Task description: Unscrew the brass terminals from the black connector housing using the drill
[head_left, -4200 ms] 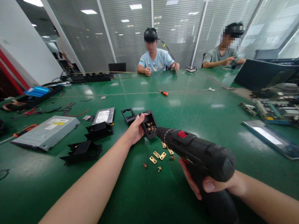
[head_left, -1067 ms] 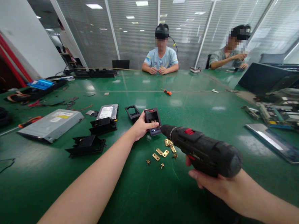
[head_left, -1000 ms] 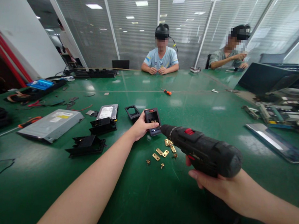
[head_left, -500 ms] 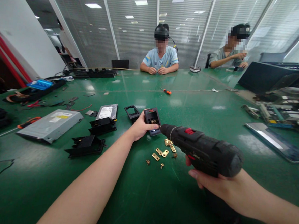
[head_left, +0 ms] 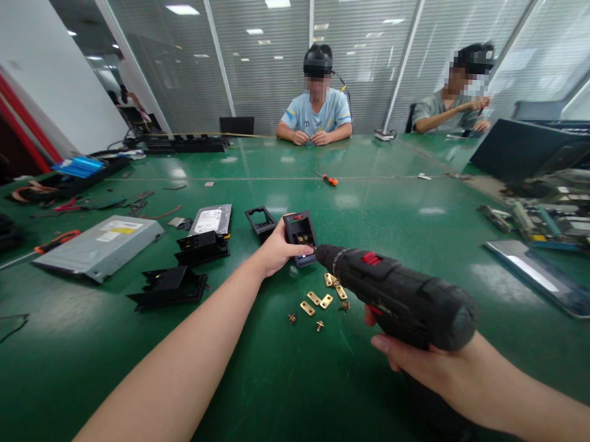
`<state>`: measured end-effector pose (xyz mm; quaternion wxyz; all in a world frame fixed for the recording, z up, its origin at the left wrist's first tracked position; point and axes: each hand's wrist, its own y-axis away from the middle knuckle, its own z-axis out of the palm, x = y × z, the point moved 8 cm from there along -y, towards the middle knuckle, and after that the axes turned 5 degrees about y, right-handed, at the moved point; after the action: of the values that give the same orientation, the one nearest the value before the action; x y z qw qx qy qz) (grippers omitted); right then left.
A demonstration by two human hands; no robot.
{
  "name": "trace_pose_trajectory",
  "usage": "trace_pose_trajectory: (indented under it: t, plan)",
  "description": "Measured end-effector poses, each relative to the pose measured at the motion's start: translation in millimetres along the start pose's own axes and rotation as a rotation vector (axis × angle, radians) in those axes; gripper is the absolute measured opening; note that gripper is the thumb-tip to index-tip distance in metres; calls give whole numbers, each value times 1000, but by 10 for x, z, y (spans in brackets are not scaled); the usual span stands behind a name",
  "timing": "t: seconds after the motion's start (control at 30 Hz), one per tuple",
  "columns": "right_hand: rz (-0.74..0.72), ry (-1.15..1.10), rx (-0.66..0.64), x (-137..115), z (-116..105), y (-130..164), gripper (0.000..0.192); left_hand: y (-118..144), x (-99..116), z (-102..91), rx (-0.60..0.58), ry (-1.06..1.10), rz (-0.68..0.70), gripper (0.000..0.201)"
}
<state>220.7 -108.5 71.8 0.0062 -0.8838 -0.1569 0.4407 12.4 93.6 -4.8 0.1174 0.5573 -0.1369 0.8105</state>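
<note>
Since 4.2 s ago the black socket housing [head_left: 300,236] at frame centre is tilted more upright. The left hand [head_left: 276,250] pinches it, arm outstretched. The right hand [head_left: 419,365], fingers wrapped, levels the cordless drill [head_left: 395,297] at it.

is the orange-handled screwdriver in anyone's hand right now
No, the orange-handled screwdriver lies alone on the green table.

Brass parts [head_left: 320,299] underneath the drill [head_left: 400,297]; bare table [head_left: 274,393] nearer.
</note>
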Motion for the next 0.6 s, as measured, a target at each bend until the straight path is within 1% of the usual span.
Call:
trace_pose_trajectory:
  t: [0.07,0.13,0.27,0.37,0.43,0.5,0.6]
  plan:
    - [3,-11,-4,7,0,1,32,4,4,2,-1,2,-4,96]
    - [3,-19,-33,18,18,5,35,9,7,9,-9,10,-7,96]
    - [27,-48,-74,50,48,22,50,17,15,22,-30,23,-4,93]
    - [56,-101,-84,61,54,27,68,21,5,14,-25,27,-10,91]
    - [69,-134,-104,70,59,24,75,22,-4,4,-19,35,-14,87]
    - [79,-159,-133,95,66,19,78,23,-4,-7,-16,47,-10,86]
    - [94,-194,-170,158,88,19,73,23,-1,-14,-31,74,-9,94]
